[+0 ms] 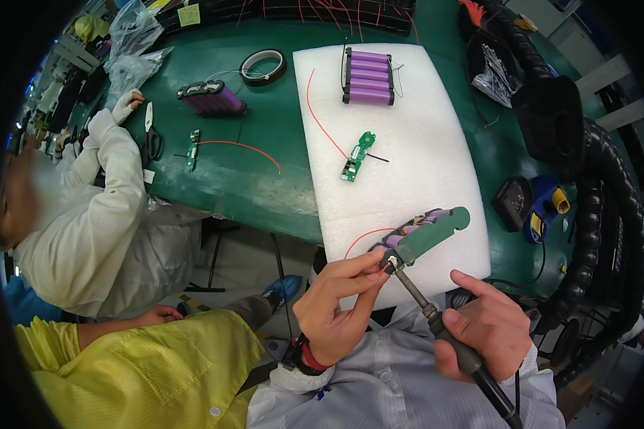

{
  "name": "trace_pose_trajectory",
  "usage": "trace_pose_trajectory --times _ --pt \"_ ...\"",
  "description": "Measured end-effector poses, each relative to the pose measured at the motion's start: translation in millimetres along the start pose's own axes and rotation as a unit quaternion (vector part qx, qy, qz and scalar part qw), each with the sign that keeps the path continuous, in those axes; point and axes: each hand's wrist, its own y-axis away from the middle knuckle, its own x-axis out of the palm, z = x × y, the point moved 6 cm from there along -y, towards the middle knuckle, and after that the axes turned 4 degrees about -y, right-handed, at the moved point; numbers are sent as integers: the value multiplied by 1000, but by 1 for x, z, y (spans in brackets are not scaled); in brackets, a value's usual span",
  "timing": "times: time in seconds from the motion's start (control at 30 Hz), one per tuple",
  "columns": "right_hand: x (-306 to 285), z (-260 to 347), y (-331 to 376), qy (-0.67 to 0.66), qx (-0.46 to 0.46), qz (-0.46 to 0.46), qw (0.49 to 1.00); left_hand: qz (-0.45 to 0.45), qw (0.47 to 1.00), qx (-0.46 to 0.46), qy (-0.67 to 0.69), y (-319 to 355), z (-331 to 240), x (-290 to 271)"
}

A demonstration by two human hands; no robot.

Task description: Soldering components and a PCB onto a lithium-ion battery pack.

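Over white foam (pixel 436 143), the left hand (pixel 334 304) is pinching a battery pack (pixel 434 234), the right hand (pixel 492 325) gripping a soldering iron (pixel 436 324), seemingly soldering and next needing steadiness.

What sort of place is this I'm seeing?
Likely an electronics assembly workshop: the right hand holds a soldering iron, while a green circuit board and a purple battery pack lie on white foam.

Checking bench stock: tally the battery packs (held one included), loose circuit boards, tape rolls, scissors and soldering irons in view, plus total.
Battery packs: 3
Loose boards: 2
Tape rolls: 1
Scissors: 1
Soldering irons: 1
Total: 8
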Motion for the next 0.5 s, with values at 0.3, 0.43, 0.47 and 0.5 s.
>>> trace_pose_trajectory --times 0.3,0.43,0.47,0.5 --pt "0 6 -1 31 -25 12 999 0 1000 -3 -2 1 0 0" --pt "1 4 -2 28 -31 16 999 11 1000 5 -12 0 -3 -1" --pt "1 5 -2 29 -38 20 999 20 1000 9 -17 0 -3 0" --pt "1 5 -3 29 -38 20 999 20 1000 9 -17 0 -3 0"
